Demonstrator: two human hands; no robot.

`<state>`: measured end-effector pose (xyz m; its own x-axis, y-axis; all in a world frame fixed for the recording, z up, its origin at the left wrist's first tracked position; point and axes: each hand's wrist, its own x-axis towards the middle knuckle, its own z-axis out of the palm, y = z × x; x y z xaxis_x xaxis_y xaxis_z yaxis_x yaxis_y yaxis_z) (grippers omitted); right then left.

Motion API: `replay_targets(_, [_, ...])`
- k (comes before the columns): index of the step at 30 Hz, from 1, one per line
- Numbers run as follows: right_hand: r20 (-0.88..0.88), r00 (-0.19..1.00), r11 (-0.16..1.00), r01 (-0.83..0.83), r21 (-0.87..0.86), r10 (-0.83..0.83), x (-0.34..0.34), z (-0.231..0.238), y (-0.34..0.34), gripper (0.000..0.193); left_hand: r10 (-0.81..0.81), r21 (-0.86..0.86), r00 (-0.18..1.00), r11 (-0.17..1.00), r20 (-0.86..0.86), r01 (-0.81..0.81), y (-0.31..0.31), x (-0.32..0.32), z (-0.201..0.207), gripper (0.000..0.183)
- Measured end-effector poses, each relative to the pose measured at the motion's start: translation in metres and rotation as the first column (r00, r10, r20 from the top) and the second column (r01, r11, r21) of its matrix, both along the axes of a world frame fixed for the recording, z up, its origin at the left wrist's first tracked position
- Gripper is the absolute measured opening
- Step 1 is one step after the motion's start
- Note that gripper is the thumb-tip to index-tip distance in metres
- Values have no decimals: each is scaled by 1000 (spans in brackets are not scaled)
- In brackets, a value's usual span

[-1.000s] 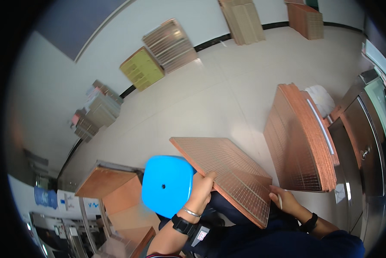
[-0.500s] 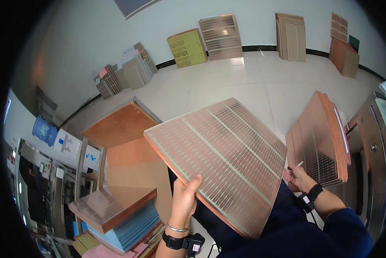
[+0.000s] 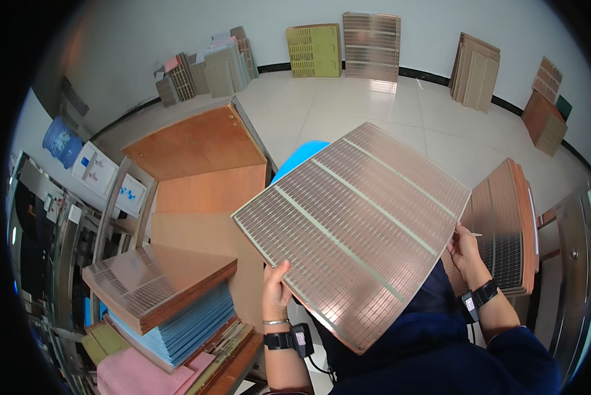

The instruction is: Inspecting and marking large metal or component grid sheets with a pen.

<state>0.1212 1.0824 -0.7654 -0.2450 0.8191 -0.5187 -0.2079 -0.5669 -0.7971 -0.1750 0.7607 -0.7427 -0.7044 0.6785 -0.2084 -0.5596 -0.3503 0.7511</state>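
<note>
A large copper-coloured circuit board panel (image 3: 358, 230), crossed by pale green strips, is tilted in front of me above my lap. Its near left edge is gripped by my left hand (image 3: 279, 289), thumb on top. On the opposite edge my right hand (image 3: 465, 253) is closed round the panel's side, its fingers partly hidden. A thin pale stick (image 3: 475, 234) pokes out from the right hand; its kind is unclear. Right of that hand, a stack of similar copper panels (image 3: 506, 227) stands on edge. Another pile of copper panels (image 3: 160, 283) lies to my left on blue sheets (image 3: 190, 329).
A wooden rack (image 3: 206, 145) with a brown board holds the left pile, with pink sheets (image 3: 140, 368) below. Blue plastic (image 3: 302, 158) shows behind the panel. Green boards (image 3: 314, 51) and more panels (image 3: 372, 49) lean on the far wall. A metal cabinet (image 3: 575, 263) stands right.
The panel has turned in my hands, and its thick copper edge now looks thin. My right hand has risen slightly. My view has shifted, bringing the blue plastic into sight.
</note>
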Motion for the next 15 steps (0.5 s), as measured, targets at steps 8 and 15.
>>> replay_targets(8, [295,891,914,-390,112,345,-14,40,4,35,129,-100,984,988,124,-117,-16,-38,-67,46])
replay_targets(15, [755,641,603,-550,578,-139,6,63,77,38,134,-170,985,979,106,-115,-14,-42,-39,44])
